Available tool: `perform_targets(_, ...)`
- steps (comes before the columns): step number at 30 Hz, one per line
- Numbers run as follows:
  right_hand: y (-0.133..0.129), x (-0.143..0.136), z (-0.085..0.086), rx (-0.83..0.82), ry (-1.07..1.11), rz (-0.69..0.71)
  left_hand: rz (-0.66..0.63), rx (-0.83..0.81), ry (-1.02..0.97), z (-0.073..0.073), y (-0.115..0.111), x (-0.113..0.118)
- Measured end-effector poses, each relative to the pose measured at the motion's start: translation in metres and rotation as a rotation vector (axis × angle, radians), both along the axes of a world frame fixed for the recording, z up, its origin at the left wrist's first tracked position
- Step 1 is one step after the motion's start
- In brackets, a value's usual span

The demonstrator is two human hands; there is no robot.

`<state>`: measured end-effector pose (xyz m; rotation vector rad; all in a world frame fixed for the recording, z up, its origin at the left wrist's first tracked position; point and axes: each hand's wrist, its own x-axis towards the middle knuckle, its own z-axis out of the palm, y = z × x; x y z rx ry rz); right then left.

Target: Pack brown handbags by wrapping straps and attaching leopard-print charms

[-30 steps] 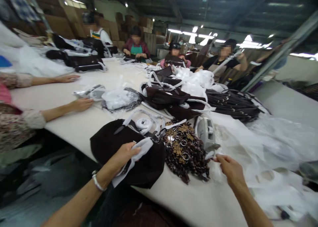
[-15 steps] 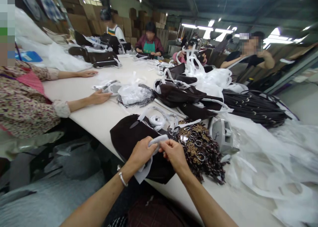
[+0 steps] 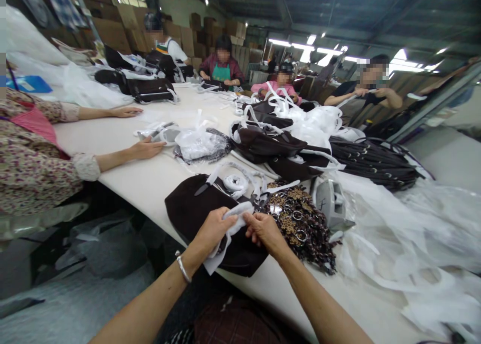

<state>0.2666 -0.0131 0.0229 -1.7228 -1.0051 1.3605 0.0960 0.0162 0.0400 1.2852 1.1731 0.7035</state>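
A dark brown bag [image 3: 188,203] lies at the near edge of the white table. Above it, my left hand [image 3: 216,229] is closed around white wrapping [image 3: 240,218], whose loose end hangs below the hand. My right hand [image 3: 263,229] pinches the right side of the same wrapping with thumb and forefinger. What the wrapping covers is mostly hidden. On the bag's far side rest a roll of white strip [image 3: 236,183] and a dark pointed strap end [image 3: 203,187]. A heap of dark chains with rings and patterned pieces [image 3: 296,223] lies right of my right hand.
A grey tape dispenser [image 3: 329,203] stands beyond the heap. Dark bags [image 3: 266,141] with white-wrapped handles, black straps [image 3: 372,163] and clear plastic [image 3: 406,243] lie farther off and right. A person's hand [image 3: 148,148] rests on the table [image 3: 124,183] at left; other people sit behind.
The view has shifted slightly. My right hand's fingers have moved a little along the wrapping, and more of the white material shows between my hands.
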Motion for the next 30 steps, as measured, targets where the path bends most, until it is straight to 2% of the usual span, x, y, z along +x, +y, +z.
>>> perform_targets(3,-0.014,0.002,0.001,0.101,0.326,-0.036,-0.048,-0.2,-0.262,-0.004,0.003,0.003)
perform_targets(5,-0.02,0.003,0.002,0.108,0.524,-0.073,-0.057,-0.281,-0.318,-0.006,0.006,0.004)
perform_targets(8,-0.021,0.002,0.006,0.058,0.658,-0.096,-0.048,-0.32,-0.345,-0.007,0.007,0.006)
perform_targets(14,-0.011,-0.002,0.009,-0.002,0.576,-0.077,-0.004,-0.185,-0.261,-0.007,0.003,0.009)
perform_targets(16,-0.015,0.004,0.011,0.001,0.484,-0.068,-0.008,-0.152,-0.21,-0.006,0.002,0.008)
perform_targets(18,-0.025,0.016,0.016,0.058,0.366,-0.127,-0.003,-0.107,-0.15,-0.005,0.001,0.007)
perform_targets(21,-0.051,0.051,0.025,0.255,0.17,-0.308,-0.002,-0.054,-0.064,-0.004,0.0,0.003)
perform_targets(24,-0.084,0.107,0.03,0.376,-0.092,-0.522,-0.024,-0.09,-0.051,-0.008,0.003,0.001)
perform_targets(27,-0.122,0.173,0.031,0.328,-0.359,-0.682,-0.036,-0.164,-0.082,-0.012,0.006,0.002)
perform_targets(30,-0.159,0.224,0.026,0.184,-0.443,-0.697,-0.036,-0.231,-0.152,-0.008,0.007,-0.001)
